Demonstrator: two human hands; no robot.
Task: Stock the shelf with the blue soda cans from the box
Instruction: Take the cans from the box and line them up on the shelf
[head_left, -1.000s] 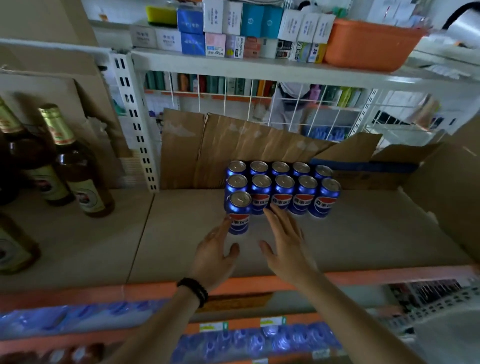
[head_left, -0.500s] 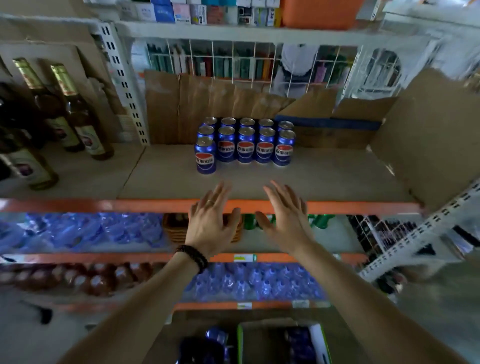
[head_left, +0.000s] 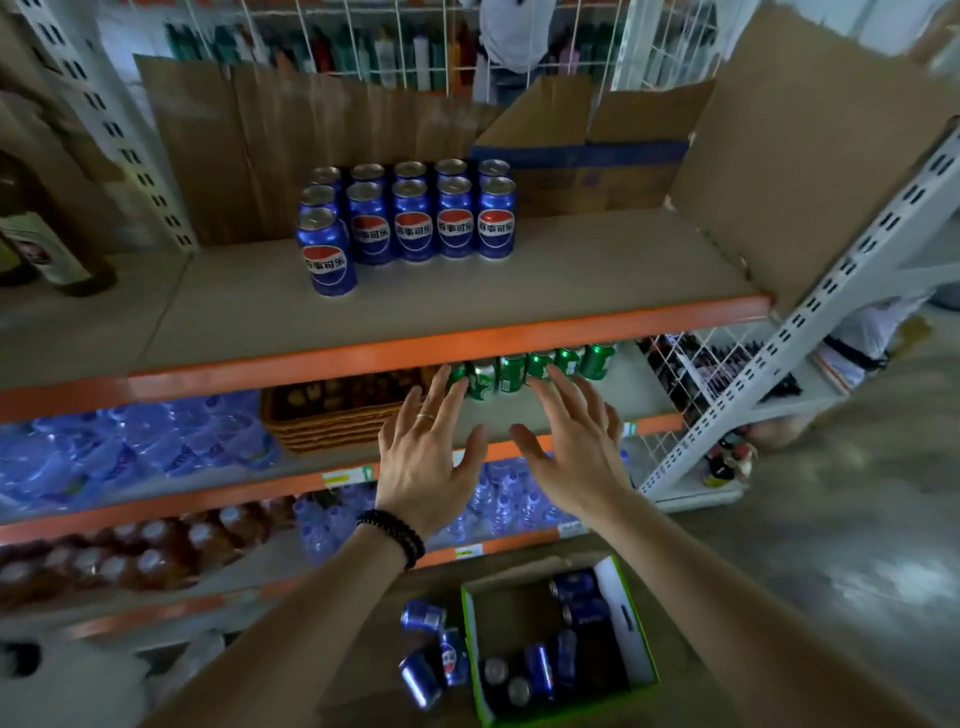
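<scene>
Head view: both the left hand (head_left: 426, 462) and right hand (head_left: 576, 457) are empty with fingers spread; they should drop to the green-rimmed cardboard box (head_left: 631, 623) at lower centre and grasp upright blue soda cans (head_left: 540, 670).

blue soda cans (head_left: 410, 218), labelled 百事可乐

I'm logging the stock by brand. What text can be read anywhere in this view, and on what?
"百事可乐" on the blue soda cans standing on the shelf, across the red, white and blue logo.
Price tags on the lower shelf edges: too small to read.
Green cans, bottle label at left, cans in the box: too blurred to read.
</scene>
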